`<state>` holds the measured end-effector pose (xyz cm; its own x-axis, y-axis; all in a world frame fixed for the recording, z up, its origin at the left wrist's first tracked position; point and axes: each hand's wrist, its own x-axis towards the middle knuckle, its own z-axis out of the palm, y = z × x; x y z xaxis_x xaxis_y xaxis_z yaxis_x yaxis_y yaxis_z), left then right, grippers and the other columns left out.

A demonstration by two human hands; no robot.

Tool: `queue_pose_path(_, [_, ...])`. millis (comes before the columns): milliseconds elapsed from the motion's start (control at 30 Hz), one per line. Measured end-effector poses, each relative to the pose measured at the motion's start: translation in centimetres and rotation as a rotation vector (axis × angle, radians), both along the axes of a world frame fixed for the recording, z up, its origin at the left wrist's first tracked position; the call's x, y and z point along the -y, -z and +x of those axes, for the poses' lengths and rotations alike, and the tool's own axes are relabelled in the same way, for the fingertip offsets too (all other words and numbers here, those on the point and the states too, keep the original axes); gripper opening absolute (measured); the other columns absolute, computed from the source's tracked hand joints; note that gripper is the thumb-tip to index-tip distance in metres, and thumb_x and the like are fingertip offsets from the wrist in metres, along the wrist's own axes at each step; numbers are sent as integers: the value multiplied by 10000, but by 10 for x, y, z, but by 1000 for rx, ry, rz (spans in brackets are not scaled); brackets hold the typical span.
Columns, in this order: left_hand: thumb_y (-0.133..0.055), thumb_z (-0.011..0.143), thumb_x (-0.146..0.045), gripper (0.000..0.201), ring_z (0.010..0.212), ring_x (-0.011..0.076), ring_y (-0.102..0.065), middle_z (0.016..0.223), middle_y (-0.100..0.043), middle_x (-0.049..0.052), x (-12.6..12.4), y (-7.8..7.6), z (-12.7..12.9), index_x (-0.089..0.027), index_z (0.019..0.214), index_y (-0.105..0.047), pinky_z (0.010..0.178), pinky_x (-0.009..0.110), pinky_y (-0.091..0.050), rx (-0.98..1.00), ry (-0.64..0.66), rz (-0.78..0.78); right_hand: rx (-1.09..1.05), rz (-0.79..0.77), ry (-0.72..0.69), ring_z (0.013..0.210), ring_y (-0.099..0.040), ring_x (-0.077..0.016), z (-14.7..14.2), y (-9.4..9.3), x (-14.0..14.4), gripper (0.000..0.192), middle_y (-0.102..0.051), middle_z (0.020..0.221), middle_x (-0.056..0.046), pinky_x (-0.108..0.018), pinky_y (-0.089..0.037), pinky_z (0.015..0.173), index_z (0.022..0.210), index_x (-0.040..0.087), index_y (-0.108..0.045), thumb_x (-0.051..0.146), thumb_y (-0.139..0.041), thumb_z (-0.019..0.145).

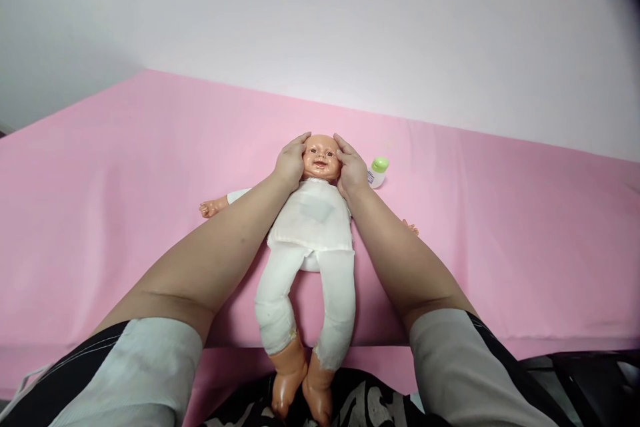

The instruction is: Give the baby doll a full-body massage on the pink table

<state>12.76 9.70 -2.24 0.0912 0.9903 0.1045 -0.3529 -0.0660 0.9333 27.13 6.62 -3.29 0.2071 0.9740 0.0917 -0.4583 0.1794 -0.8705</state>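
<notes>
A baby doll lies on its back, its plastic head toward the wall and its feet toward me. Its torso, arms and legs are white cloth; the hands and feet are bare plastic. My left hand cups the left side of the doll's head in the picture, and my right hand cups the other side. Both sets of fingers point up along the head, with the palms against its cheeks. Just right of my right hand, a small white bottle with a green cap stands tilted in view.
A pink sheet covers the table under the doll. Behind it rises a pale wall. The doll's feet hang past the table's front edge, over dark patterned clothing. A black object is at the lower right.
</notes>
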Motion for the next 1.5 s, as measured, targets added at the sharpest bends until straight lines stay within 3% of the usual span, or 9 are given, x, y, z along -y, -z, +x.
queue_pose_path(100, [-691, 808, -371, 534, 1251, 320, -709, 1296, -752, 115, 5, -3, -1, -200, 1314, -697, 1101, 479, -595, 87, 32, -38, 18, 17, -11, 1360, -686, -285, 0, -1, 2, 600, -707, 1487, -47, -551, -555, 1208, 1420, 271, -685, 293, -701, 822])
queue_pose_path(300, [-887, 615, -346, 712, 1065, 287, -724, 1193, -706, 81, 15, -8, -6, -218, 1272, -645, 995, 462, -608, 73, 121, 1, 260, 94, 43, 1266, -689, -267, -4, -8, 12, 530, -687, 1384, -45, -504, -597, 1141, 1316, 295, -656, 329, -740, 794])
queue_pose_path(533, [-876, 618, -355, 622, 1043, 274, -700, 1155, -688, 63, 14, -9, -4, -232, 1188, -658, 953, 436, -600, 15, 127, 37, 466, 135, 204, 1214, -653, -241, -4, -5, 10, 495, -675, 1263, -21, -454, -551, 1155, 1238, 302, -648, 465, -846, 814])
queue_pose_path(767, [-749, 703, -325, 556, 1019, 276, -722, 1070, -726, 62, 8, -8, -2, -205, 1241, -677, 975, 444, -612, 32, 110, -17, 313, 120, 149, 1322, -658, -250, -1, 0, 0, 417, -704, 1331, -39, -490, -531, 1204, 1228, 290, -690, 491, -779, 873])
queue_pose_path(967, [-702, 746, -305, 631, 1250, 340, -717, 1285, -752, 96, 4, -4, -4, -222, 1371, -683, 1075, 481, -610, 114, 92, -97, 157, 40, 24, 1363, -663, -279, 2, -1, 2, 517, -688, 1492, -45, -551, -563, 1177, 1360, 301, -703, 423, -751, 860])
queue_pose_path(1100, [-744, 735, -343, 629, 1270, 354, -706, 1329, -740, 103, 6, -3, -6, -232, 1351, -683, 1080, 488, -603, 131, 89, -93, 152, 33, -17, 1373, -653, -289, 2, -3, 6, 601, -655, 1527, -57, -567, -553, 1182, 1414, 299, -675, 403, -754, 828])
queue_pose_path(1300, [-906, 618, -341, 692, 1032, 281, -734, 1151, -736, 81, 14, -10, -6, -196, 1250, -662, 985, 456, -606, 62, 160, -4, 349, 123, 123, 1292, -656, -261, -1, -5, 11, 565, -670, 1376, -36, -482, -560, 1165, 1282, 304, -673, 443, -871, 771])
queue_pose_path(1500, [-903, 646, -359, 563, 1001, 269, -729, 1091, -732, 56, 13, -10, -5, -219, 1140, -671, 923, 432, -618, 7, 161, 7, 382, 106, 169, 1215, -681, -252, 2, -6, 9, 546, -688, 1275, -37, -465, -589, 1103, 1201, 284, -670, 454, -910, 741])
